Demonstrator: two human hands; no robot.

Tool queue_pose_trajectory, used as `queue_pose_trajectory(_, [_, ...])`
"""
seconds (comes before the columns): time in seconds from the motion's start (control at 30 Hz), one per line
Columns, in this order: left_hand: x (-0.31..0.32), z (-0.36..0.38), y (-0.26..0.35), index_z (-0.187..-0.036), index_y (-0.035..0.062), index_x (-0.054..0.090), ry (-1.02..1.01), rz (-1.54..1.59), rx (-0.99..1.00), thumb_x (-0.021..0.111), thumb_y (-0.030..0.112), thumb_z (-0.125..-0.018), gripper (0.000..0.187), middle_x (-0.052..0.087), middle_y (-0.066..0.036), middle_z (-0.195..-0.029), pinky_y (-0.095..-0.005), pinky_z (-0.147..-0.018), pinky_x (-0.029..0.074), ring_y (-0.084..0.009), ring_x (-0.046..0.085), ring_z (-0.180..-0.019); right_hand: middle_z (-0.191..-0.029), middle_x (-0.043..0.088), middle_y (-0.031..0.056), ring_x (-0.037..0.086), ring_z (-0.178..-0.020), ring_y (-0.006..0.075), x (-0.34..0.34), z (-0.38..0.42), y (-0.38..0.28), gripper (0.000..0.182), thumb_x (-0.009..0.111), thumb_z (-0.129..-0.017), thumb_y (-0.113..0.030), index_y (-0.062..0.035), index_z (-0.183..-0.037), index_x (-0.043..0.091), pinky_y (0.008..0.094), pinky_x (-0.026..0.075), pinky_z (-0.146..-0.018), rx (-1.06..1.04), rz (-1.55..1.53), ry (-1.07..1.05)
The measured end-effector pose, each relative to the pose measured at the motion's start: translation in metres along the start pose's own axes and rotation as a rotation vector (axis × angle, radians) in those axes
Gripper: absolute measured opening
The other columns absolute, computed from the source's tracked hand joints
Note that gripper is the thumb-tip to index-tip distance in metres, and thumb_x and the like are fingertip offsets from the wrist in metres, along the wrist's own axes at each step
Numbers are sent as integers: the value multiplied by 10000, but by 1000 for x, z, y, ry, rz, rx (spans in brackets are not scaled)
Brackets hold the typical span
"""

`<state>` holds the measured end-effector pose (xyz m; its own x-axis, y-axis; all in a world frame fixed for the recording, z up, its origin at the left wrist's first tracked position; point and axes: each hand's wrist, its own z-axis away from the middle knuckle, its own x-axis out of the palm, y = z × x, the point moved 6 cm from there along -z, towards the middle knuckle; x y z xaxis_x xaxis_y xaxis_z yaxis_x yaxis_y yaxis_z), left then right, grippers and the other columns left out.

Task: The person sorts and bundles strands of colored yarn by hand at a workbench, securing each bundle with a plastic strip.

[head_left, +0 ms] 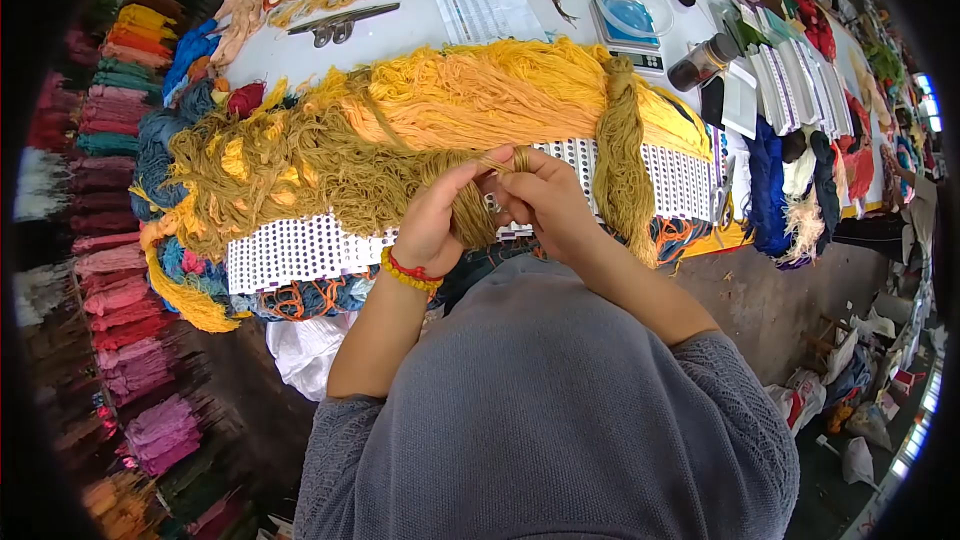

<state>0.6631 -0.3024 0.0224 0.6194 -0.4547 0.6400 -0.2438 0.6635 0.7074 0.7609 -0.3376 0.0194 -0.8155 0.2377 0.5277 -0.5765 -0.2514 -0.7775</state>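
A loose spread of olive-green yarn (330,175) lies across the table and runs into my hands. My left hand (435,220) is closed around the end of this yarn, with a red and yellow bracelet on its wrist. Close beside it, my right hand (552,198) pinches thin olive strands between thumb and fingers. Beyond both hands stretch yellow yarn (520,60) and peach-orange yarn (470,105). To the right of my right hand hangs a separate olive skein (622,130). White cards with rows of dark dots (310,252) lie partly under the yarn.
Scissors (724,205) lie at the right. Behind are a small scale (628,25), a dark-capped jar (700,62), a printed sheet (490,5) and a dark metal clip tool (340,25). Coloured yarn bundles (125,145) line the left. Bags (800,395) sit on the floor.
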Motion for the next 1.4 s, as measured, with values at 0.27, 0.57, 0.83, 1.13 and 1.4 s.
queue_pose_trajectory(0.27, [7,-1,-3,-1219,-75,367,-40,37,-48,277,257,-896,471,445,-155,-1212,-343,-932,358,-229,455,-1099,-731,558,-24,479,-603,15,3,0,0,105,583,-769,-55,1,-857,575,183,410,-540,-51,606,-126])
queue_pose_trajectory(0.57, [7,2,4,-1163,-52,451,53,139,13,333,223,-909,393,552,-95,-1033,-265,-821,421,-134,530,-912,-723,550,-36,475,-623,9,1,1,-2,92,578,-793,-71,-2,-853,581,173,397,-549,-108,424,-100])
queue_pose_trajectory(0.83, [-7,11,7,-1118,-37,491,154,26,110,489,116,-857,303,582,-49,-892,-259,-711,468,-129,554,-812,-776,590,5,495,-632,19,1,2,1,99,573,-794,-82,-1,-852,573,175,397,-549,-62,348,-92])
queue_pose_trajectory(1.13, [-26,6,13,-1020,-24,567,146,-162,193,550,133,-830,246,498,6,-648,-229,-588,413,-87,462,-593,-599,507,-22,414,-516,29,3,-4,-11,71,580,-767,-95,-28,-784,567,198,338,-469,-161,638,-39])
queue_pose_trajectory(1.4, [-34,-4,14,-943,-27,588,140,-28,31,563,149,-827,213,437,27,-556,-225,-580,400,-80,428,-542,-532,451,-35,357,-465,10,5,-14,-22,97,609,-755,-108,-29,-735,557,194,280,-414,-126,585,-4])
